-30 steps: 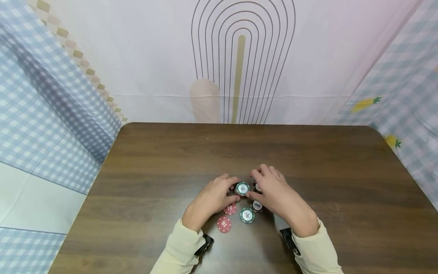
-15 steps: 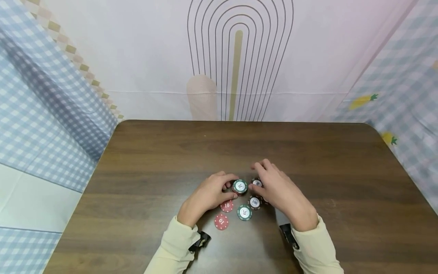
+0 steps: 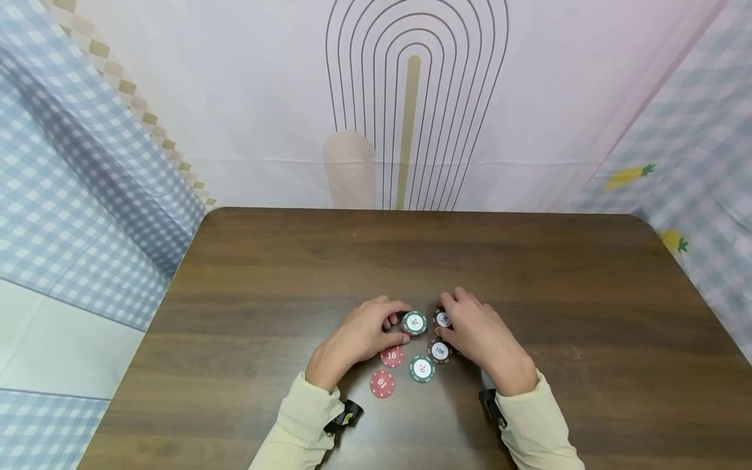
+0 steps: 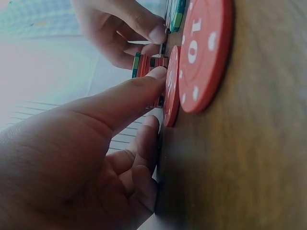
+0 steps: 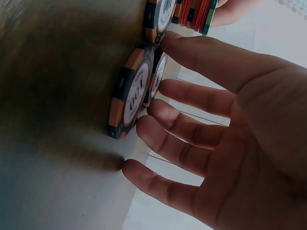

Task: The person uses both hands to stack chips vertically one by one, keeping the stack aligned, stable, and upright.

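On the brown table (image 3: 264,261), my left hand (image 3: 390,322) grips a short stack of poker chips (image 3: 414,323) topped by a green 20. The left wrist view shows its thumb (image 4: 154,75) against the stack's edge (image 4: 145,64). My right hand (image 3: 455,314) curls over a black chip (image 3: 443,319) just right of the stack. In the right wrist view its thumb (image 5: 168,42) and index finger pinch that chip while the other fingers spread loosely. A black 100 chip (image 3: 439,351) (image 5: 130,98) lies just nearer to me.
Loose chips lie flat in front of the hands: a green 20 (image 3: 422,369) and two red 10s (image 3: 391,356) (image 3: 382,384), the red ones also close up in the left wrist view (image 4: 206,52). Patterned cloth walls (image 3: 88,196) enclose the table's far and side edges.
My right hand has left the stack and drawn slightly right and back onto the black chip. The left hand stays on the stack. The loose chips have not moved.
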Available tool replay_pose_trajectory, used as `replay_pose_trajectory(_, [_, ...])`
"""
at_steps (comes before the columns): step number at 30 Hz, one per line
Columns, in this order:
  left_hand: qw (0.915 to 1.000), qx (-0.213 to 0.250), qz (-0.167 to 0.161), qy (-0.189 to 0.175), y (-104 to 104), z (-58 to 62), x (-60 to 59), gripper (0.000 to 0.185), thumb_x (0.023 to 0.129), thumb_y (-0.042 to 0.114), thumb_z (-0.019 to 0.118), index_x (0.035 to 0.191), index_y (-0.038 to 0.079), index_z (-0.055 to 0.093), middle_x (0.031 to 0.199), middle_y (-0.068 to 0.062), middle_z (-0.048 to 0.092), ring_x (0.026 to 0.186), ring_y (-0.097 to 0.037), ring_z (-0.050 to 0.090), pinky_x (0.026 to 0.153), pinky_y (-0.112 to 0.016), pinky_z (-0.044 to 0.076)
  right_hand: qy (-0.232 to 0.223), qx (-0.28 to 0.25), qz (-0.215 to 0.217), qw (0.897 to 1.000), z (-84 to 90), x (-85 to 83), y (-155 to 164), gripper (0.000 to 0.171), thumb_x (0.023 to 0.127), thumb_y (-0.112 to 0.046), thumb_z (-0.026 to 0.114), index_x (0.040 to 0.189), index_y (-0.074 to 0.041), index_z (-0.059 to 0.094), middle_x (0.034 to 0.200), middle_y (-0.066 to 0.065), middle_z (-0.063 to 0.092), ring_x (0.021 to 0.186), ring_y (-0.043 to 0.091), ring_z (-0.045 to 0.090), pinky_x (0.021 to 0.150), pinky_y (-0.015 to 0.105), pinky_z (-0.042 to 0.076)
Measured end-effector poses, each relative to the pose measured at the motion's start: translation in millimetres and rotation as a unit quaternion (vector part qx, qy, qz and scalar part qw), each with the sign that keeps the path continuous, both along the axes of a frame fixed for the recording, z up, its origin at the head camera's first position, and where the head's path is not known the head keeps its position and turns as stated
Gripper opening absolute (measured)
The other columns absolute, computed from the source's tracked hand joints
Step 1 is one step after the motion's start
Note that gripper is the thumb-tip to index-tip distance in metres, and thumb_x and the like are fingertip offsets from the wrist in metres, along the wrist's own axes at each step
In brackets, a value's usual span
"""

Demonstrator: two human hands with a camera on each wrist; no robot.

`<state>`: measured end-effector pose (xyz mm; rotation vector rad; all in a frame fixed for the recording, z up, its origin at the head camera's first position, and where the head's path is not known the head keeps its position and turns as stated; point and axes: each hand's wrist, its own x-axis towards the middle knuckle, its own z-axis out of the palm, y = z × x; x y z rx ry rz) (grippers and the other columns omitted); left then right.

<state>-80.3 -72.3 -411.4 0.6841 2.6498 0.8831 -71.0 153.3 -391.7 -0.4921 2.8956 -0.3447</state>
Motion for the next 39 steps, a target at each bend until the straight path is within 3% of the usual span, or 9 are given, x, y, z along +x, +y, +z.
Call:
replay_pose_trajectory(8, [1.0000,0.001,0.002,-0.006,0,-1.6,0.3,0.042,0.092,0.024,0.084,0.132,0.021,0.072,0.093,0.004,0.057,0.083,-0.011,0.054,0.072,-0.029,0.046,-0.003,0.011,-0.004,1.000,-1.7,1.3,-1,0.036,0.095,-0.020,0.079,0.120,0.000,0.064,0.111,0.019,0.060,0.101,0.036,0.064,0.088,0.062,0.052])
replay_pose_trajectory(14, [1.0000,0.003,0.005,-0.003,-2,-3.2,1.9,0.042,0.092,0.023,0.084,0.132,0.021,0.072,0.093,0.005,0.057,0.084,-0.011,0.053,0.073,-0.029,0.046,0.005,0.004,-0.013,1.000,-4.5,1.4,-3,0.032,0.094,-0.019,0.078,0.116,0.000,0.064,0.106,0.018,0.061,0.096,0.034,0.064,0.085,0.061,0.052])
replay_pose_trajectory(26, [1.0000,0.005,0.006,0.006,1,-1.7,2.0,0.040,0.091,0.023,0.085,0.129,0.021,0.073,0.092,0.006,0.058,0.083,-0.010,0.054,0.073,-0.029,0.046,0.005,-0.019,-0.024,1.000,-2.8,1.1,3,0.029,0.084,-0.016,0.078,0.104,-0.001,0.063,0.097,0.012,0.058,0.086,0.029,0.060,0.087,0.064,0.050])
replay_pose_trajectory(30, [1.0000,0.000,0.007,0.000,0,-1.1,1.7,0.040,0.091,0.026,0.085,0.129,0.023,0.073,0.093,0.007,0.057,0.083,-0.009,0.053,0.073,-0.028,0.046,-0.006,-0.040,-0.030,0.999,1.4,1.1,6,0.028,0.084,-0.013,0.076,0.105,0.000,0.062,0.098,0.013,0.054,0.073,0.025,0.055,0.074,0.049,0.053])
replay_pose_trajectory(33, [1.0000,-0.003,0.008,0.001,0,-1.1,1.1,0.040,0.091,0.027,0.085,0.129,0.024,0.073,0.093,0.007,0.057,0.083,-0.009,0.053,0.073,-0.028,0.046,-0.006,-0.055,-0.028,0.998,6.8,2.4,7,0.027,0.084,-0.010,0.074,0.105,0.000,0.062,0.099,0.012,0.052,0.066,0.021,0.051,0.063,0.038,0.049])
replay_pose_trajectory(39, [1.0000,-0.005,0.008,0.002,0,-2.8,0.6,0.041,0.091,0.027,0.085,0.130,0.024,0.073,0.092,0.007,0.058,0.082,-0.008,0.053,0.072,-0.028,0.045,0.012,-0.078,-0.001,0.997,18.9,5.8,1,0.025,0.087,-0.009,0.073,0.109,-0.002,0.065,0.102,0.010,0.055,0.070,0.017,0.052,0.064,0.035,0.049])
